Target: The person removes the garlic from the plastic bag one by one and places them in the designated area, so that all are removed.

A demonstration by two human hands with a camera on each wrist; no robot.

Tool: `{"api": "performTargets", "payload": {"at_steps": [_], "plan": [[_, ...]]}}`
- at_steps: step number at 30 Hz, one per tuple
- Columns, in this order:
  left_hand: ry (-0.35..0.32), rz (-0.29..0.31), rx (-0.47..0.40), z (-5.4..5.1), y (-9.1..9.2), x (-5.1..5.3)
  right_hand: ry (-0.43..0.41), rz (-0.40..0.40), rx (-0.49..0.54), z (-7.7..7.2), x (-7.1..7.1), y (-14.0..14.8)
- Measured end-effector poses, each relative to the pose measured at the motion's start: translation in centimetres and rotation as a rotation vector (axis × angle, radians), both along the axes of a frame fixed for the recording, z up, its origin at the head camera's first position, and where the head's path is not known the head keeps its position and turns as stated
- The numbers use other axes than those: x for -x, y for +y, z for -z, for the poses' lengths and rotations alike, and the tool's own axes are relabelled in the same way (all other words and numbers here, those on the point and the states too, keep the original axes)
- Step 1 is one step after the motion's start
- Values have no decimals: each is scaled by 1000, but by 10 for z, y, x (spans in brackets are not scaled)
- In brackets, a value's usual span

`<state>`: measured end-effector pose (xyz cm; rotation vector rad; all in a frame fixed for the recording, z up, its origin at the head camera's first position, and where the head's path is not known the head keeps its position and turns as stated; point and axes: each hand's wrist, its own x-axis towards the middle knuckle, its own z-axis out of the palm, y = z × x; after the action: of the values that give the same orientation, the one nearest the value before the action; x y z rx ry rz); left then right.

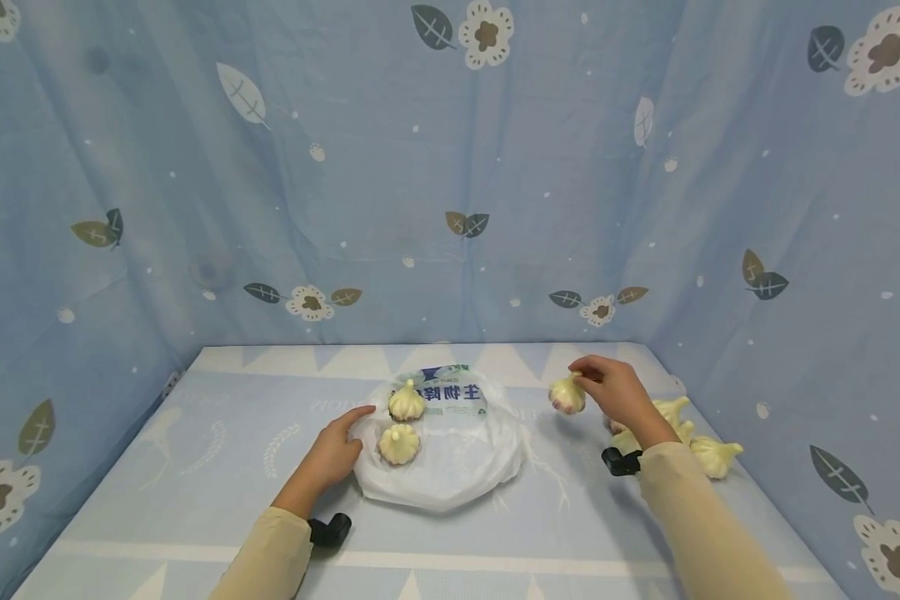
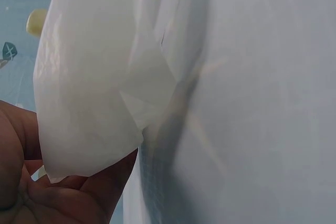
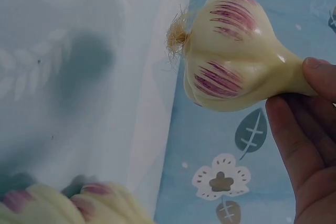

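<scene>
A white plastic bag [image 1: 450, 492] with printed lettering lies on the table, its rim rolled wide. Two garlic bulbs [image 1: 400, 444] sit in its left part. My left hand [image 1: 330, 454] grips the bag's left rim; the left wrist view shows the bag film [image 2: 89, 87] between thumb and fingers. To the right of the bag, my right hand [image 1: 615, 389] pinches a garlic bulb [image 1: 567, 395] by its stem, above the table. In the right wrist view this bulb [image 3: 226, 51] shows purple streaks and a tuft of roots.
Several more garlic bulbs [image 1: 712, 456] are piled at the table's right edge, partly hidden by my right forearm. A blue patterned curtain [image 1: 450, 183] hangs behind and on both sides of the pale blue table [image 1: 217, 500].
</scene>
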<state>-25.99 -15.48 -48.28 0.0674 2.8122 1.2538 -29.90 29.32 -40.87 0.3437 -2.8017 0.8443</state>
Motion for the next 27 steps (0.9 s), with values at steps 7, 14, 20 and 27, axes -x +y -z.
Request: {"api": "performTargets", "payload": {"at_steps": [7,14,20,27], "plan": [[-6,1,-9,-1,0,0,-13,19,-2,2,-3,9],[-3,0,-16,-1,0,0,-34,33,5,7,-5,16],[-11,-5,-15,-1,0,-1,-37,42,-1,10,-6,20],[-15,-6,-17,0,-1,-1,-47,54,-50,14,-4,26]]}}
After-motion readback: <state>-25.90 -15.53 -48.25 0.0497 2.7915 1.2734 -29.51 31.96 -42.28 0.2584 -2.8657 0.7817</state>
